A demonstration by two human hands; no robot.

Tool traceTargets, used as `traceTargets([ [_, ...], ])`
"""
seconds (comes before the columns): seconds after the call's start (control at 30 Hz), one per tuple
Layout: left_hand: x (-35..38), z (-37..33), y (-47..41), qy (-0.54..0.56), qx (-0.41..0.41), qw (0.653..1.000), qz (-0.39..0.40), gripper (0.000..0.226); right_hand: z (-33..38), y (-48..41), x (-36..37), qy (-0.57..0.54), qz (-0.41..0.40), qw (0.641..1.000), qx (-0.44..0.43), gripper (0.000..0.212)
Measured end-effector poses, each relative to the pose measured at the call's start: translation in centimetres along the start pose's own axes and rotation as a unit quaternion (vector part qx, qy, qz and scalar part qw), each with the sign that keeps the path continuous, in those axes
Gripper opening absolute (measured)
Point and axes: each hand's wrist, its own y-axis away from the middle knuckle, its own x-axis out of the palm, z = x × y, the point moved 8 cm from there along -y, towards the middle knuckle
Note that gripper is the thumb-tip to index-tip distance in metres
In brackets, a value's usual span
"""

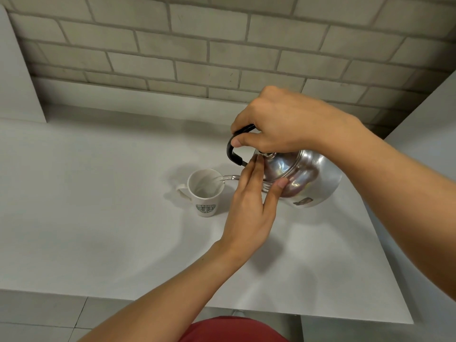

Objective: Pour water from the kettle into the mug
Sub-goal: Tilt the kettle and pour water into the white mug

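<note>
A shiny metal kettle (313, 178) with a black handle is tilted to the left above the white table, its spout over the rim of a white mug (206, 191) with a green logo. Water runs from the spout into the mug. My right hand (288, 122) grips the black handle from above. My left hand (251, 206) rests flat against the kettle's lid and front, fingers straight, thumb on the body. The mug stands upright, its handle pointing left.
The white table (98, 218) ends at a near edge low in view and a right edge running diagonally. A grey brick wall (197, 45) stands behind. White panels (17, 77) rise at the far left and the right.
</note>
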Motion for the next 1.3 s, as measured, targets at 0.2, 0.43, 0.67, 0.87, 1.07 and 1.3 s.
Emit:
traceTargets([
  [0.2, 0.1, 0.3, -0.1, 0.006, -0.007, 1.0, -0.004, 0.064, -0.2, -0.4, 0.2, 0.018, -0.001, 1.0, 0.003, 0.03],
  [0.43, -0.2, 0.5, 0.1, 0.01, -0.008, 1.0, -0.01, 0.063, 0.6, -0.6, 0.3, 0.022, -0.003, 1.0, -0.012, 0.031],
  [0.67, -0.2, 0.2, 0.2, 0.025, -0.003, 1.0, -0.014, 0.062, 0.8, -0.8, 0.2, 0.038, -0.001, 0.999, -0.009, 0.027],
  [0.87, -0.2, 0.2, 0.2, 0.017, -0.002, 1.0, -0.024, 0.064, 0.8, -0.9, 0.1, 0.042, -0.007, 0.999, -0.012, 0.027],
  [1.07, -0.1, 0.1, 0.1, 0.025, 0.008, 0.999, -0.03, 0.062, 1.0, -0.9, 0.0, 0.053, 0.007, 0.998, -0.011, 0.027],
  [1.3, 0.1, 0.0, 0.0, 0.033, 0.018, 0.999, -0.035, 0.061, 1.4, -1.0, -0.1, 0.069, 0.023, 0.997, -0.01, 0.027],
])
